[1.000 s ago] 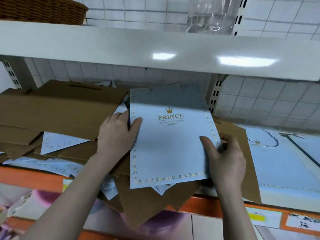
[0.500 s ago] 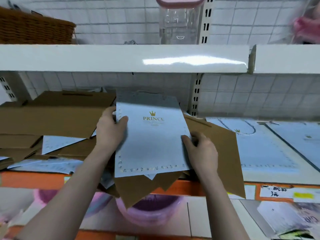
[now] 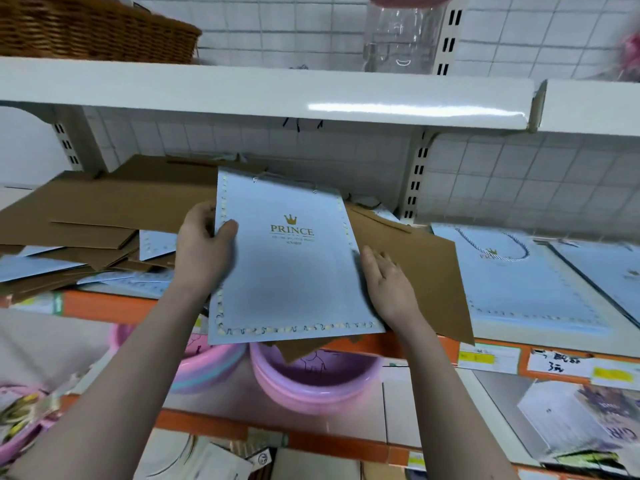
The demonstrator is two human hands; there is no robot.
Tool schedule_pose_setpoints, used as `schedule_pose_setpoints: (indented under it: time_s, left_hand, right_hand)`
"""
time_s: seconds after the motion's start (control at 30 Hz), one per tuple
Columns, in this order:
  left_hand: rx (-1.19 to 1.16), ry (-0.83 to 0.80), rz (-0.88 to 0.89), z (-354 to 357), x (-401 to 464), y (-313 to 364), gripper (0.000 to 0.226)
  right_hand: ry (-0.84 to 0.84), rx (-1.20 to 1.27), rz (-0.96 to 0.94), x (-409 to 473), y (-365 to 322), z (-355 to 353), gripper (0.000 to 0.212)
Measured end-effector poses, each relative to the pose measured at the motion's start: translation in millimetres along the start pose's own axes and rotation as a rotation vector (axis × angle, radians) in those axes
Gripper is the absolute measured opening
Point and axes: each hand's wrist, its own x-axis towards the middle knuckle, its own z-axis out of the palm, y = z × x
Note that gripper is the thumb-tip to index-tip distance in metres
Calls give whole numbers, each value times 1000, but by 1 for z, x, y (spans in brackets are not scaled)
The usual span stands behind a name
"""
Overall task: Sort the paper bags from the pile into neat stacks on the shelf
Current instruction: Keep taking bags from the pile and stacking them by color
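Note:
A flat pale-blue paper bag [image 3: 291,271] printed with a gold crown and "PRINCE" is lifted above the messy pile of brown and blue bags [image 3: 104,230] on the shelf [image 3: 540,341]. My left hand [image 3: 202,251] grips its left edge, thumb on top. My right hand [image 3: 388,282] lies with straight fingers against the bag's right edge. A brown bag [image 3: 415,268] sits under and to the right of the blue one. Right of it lies a neat stack of blue bags [image 3: 519,289], and another flat blue stack [image 3: 602,271] at the far right.
The upper white shelf [image 3: 263,95] overhangs the bags, carrying a wicker basket [image 3: 93,29] and a clear jar [image 3: 401,36]. A slotted upright [image 3: 415,178] stands behind. Pink and purple basins [image 3: 311,375] sit on the shelf below.
The blue bag has been raised off the pile and drawn toward me. My right hand has let go of the bag's edge and its fingers have straightened.

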Motion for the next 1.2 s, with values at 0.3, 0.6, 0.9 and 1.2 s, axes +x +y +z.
schedule_pose_setpoints:
  time_s: [0.3, 0.6, 0.9, 1.2]
  left_hand:
    - [-7, 56, -52, -17, 12, -10, 33]
    - [-28, 126, -76, -18, 22, -8, 33]
    - [-83, 145, -89, -31, 26, -6, 33]
    - [-154, 163, -82, -36, 9, 3, 33]
  right_hand:
    - [-78, -27, -135, 24, -13, 13, 49]
    - [-64, -73, -240, 47, -24, 16, 55]
    - [6, -67, -262, 47, -42, 22, 33]
    - [202, -90, -213, 11, -59, 11, 40]
